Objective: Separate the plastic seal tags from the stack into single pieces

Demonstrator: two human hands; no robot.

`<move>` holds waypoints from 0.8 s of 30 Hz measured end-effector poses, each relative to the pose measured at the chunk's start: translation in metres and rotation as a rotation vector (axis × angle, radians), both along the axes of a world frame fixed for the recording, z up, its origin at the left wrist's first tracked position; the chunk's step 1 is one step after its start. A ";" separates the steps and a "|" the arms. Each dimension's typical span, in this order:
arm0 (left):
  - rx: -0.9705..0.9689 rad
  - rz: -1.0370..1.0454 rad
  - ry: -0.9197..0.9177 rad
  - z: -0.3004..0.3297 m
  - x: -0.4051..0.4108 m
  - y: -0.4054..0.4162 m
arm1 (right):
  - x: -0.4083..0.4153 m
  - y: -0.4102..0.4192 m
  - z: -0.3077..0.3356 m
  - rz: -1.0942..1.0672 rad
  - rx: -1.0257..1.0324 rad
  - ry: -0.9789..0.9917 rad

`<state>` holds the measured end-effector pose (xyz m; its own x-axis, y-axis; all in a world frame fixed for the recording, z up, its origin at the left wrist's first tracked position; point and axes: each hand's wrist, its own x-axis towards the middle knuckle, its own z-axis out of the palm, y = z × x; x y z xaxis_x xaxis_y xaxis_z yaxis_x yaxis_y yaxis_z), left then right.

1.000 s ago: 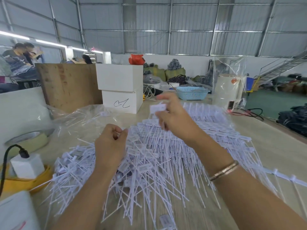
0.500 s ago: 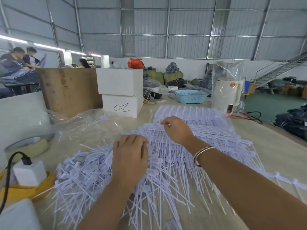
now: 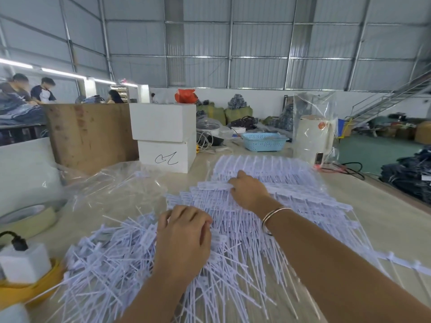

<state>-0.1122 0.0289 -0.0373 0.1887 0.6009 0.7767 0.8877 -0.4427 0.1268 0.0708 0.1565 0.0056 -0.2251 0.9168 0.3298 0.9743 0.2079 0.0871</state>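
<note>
The right hand (image 3: 248, 193), raised a second ago with a tag pinched in its fingers, has dropped back onto the joined stack of tags (image 3: 268, 183), fingers curled over a strip's edge; whether they grip it I cannot tell. The left hand (image 3: 184, 238) has moved from a loose fist to lying flat, fingers released, on the loose tags (image 3: 112, 259) heaped under it on the table (image 3: 384, 220). One piece seems done, the next about to be pulled.

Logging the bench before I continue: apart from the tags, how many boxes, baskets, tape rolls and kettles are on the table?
White boxes: 2
Blue basket: 1
Tape roll: 1
Kettle: 1
Total: 5
</note>
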 end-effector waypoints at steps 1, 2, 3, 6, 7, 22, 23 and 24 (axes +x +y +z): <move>-0.010 -0.001 0.003 -0.001 0.000 0.000 | 0.004 -0.003 0.005 0.020 0.038 0.028; -0.027 -0.003 0.015 -0.001 0.001 0.000 | 0.007 -0.006 0.012 0.034 0.085 0.049; -0.047 -0.004 0.030 -0.001 0.001 0.001 | 0.010 -0.011 0.019 0.045 0.135 0.062; -0.091 0.008 0.059 -0.002 0.001 0.001 | 0.019 -0.025 0.042 0.069 0.301 0.016; -0.098 0.011 0.063 -0.003 0.001 0.001 | 0.021 -0.031 0.050 0.068 0.352 -0.019; -0.280 -0.248 -0.429 0.009 0.010 -0.010 | 0.005 -0.133 0.022 0.245 0.231 0.183; -0.333 -0.282 -0.415 0.008 0.013 -0.011 | 0.006 -0.136 0.009 0.260 0.231 0.261; -0.377 -0.316 -0.402 0.007 0.015 -0.011 | 0.007 -0.138 -0.002 0.265 0.238 0.329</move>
